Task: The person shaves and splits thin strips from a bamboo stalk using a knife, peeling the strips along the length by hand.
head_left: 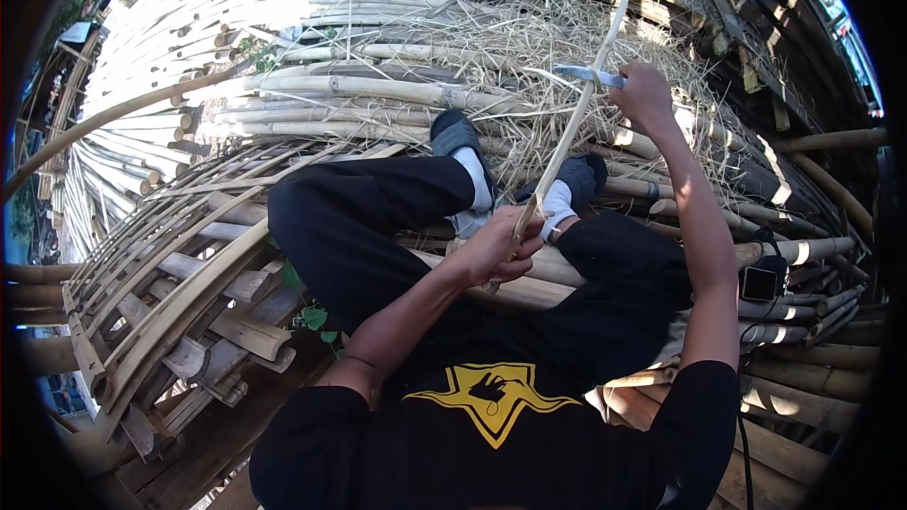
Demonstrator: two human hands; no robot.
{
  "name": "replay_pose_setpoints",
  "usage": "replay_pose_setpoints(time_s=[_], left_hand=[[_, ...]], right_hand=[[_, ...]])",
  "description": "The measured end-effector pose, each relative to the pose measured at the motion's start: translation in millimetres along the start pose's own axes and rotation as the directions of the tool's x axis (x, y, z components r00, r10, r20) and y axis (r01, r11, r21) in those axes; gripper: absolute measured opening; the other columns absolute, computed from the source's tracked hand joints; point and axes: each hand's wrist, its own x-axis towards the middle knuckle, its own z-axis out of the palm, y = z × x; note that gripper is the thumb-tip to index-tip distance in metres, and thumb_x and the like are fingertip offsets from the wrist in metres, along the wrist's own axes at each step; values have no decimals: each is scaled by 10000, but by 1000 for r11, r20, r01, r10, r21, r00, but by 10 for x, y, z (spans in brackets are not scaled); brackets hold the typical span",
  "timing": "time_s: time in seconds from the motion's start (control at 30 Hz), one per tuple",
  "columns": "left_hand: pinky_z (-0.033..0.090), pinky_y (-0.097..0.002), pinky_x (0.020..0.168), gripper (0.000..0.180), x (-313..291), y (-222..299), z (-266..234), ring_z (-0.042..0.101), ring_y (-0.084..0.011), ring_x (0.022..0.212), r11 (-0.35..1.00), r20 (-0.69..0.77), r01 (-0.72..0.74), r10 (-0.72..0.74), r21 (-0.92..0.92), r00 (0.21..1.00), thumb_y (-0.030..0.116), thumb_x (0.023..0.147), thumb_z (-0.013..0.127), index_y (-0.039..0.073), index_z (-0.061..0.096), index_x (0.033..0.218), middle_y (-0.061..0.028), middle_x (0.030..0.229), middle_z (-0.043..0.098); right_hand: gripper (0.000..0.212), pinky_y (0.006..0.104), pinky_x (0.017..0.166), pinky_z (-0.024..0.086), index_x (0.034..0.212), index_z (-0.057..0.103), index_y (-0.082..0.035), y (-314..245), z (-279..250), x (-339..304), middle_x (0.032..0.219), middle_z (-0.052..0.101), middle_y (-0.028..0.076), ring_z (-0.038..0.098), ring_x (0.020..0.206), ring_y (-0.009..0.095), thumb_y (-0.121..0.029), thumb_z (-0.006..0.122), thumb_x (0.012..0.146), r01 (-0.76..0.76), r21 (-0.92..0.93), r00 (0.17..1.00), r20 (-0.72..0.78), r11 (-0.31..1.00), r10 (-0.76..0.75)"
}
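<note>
A long, thin bamboo strip (570,136) slants from my lap up to the far right. Around its near end my left hand (498,244) is closed, the fingers wrapped over it. My right hand (644,97) grips a knife (588,75) by its handle, which the fist mostly hides. The blade lies across the strip and points left. A pale curl of shaved bamboo (545,76) sticks out beside the blade's tip.
Thin bamboo shavings (501,42) cover the ground beyond my feet. Bamboo poles (378,90) lie stacked ahead and left. Split bamboo pieces (203,359) are piled at my left. A small black device with a screen (759,283) and cable rests on poles at right.
</note>
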Motion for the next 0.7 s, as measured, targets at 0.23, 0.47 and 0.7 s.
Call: replay_pose_setpoints(time_s=[0.23, 0.47, 0.7], left_hand=[[160, -194, 253, 339, 92, 33, 0, 242, -30, 283, 997, 25, 74, -73, -34, 997, 289, 962, 376, 142, 312, 664, 54, 477, 272], [162, -192, 255, 331, 198, 11, 31, 219, -21, 289, 990, -28, 131, -133, -54, 991, 295, 957, 389, 144, 322, 670, 61, 478, 270], [157, -196, 243, 348, 163, -67, -258, 228, -28, 283, 986, -63, 162, -165, -52, 984, 304, 958, 402, 148, 315, 660, 55, 486, 275]], right_hand=[[251, 417, 724, 505, 813, 642, -33, 707, 194, 120, 850, 636, 172, 629, 797, 322, -254, 648, 693, -22, -97, 1000, -9, 995, 21], [269, 410, 748, 504, 824, 639, -36, 808, 532, 71, 859, 644, 165, 628, 833, 322, -269, 668, 691, -110, -43, 994, -14, 993, 110], [194, 331, 514, 439, 672, 562, 6, 589, 987, -165, 576, 550, 120, 565, 543, 218, -170, 619, 731, -377, 426, 784, 620, 823, 38]])
